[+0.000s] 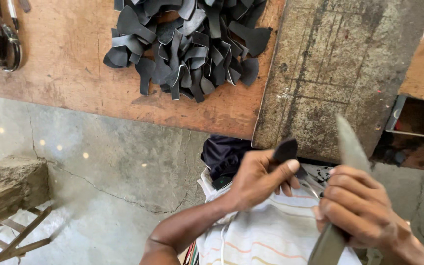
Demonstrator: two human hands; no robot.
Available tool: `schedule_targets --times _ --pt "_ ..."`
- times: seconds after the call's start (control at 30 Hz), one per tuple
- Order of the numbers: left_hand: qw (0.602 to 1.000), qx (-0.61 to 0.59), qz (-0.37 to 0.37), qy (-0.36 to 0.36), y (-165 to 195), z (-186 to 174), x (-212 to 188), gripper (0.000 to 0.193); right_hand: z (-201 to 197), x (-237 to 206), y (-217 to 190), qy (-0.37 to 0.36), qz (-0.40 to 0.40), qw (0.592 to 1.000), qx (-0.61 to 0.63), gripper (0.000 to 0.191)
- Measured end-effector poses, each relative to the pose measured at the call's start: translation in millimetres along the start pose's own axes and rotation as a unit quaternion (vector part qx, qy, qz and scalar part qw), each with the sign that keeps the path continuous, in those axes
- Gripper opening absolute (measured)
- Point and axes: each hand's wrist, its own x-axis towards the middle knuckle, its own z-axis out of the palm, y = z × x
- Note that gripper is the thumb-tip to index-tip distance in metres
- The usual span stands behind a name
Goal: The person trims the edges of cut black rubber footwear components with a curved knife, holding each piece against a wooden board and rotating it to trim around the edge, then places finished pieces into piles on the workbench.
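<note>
One dark leather piece [285, 149] sits pinched in your left hand [258, 179], lower centre; your right hand [357, 206] grips the knife [349, 142]. Many cut pieces [187, 41] already heap on the desk [69, 73], top centre.

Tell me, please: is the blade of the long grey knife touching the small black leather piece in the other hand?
Apart. The head view shows stone slab between the knife blade and the black leather piece, which the left hand pinches; the right hand grips the knife.

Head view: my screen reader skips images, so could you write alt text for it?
A person's left hand pinches a small black leather piece while the right hand grips a flat metal blade. Ahead, a pile of black cut pieces lies on a wooden workbench beside a worn stone slab.
</note>
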Motion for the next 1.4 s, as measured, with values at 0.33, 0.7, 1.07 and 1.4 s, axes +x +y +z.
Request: schedule_targets --times 0.33,0.7,1.07,1.4 --pt "0.987 -0.160 0.003 0.005 -73 1 27 0.030 16 3 -12 -0.095 -0.063 0.982 0.151 0.029" --pt "0.997 -0.051 0.062 -0.003 -87 -11 40 0.032 33 -2 -9 -0.151 -0.072 0.980 0.108 0.034" --pt "0.992 -0.010 0.117 0.055 -79 8 29 0.027 42 -12 -9 -0.179 -0.099 0.979 0.023 0.029" --pt "0.985 0.010 0.159 0.060 -74 1 38 0.029 40 -10 -17 -0.140 -0.075 0.986 0.049 0.034"
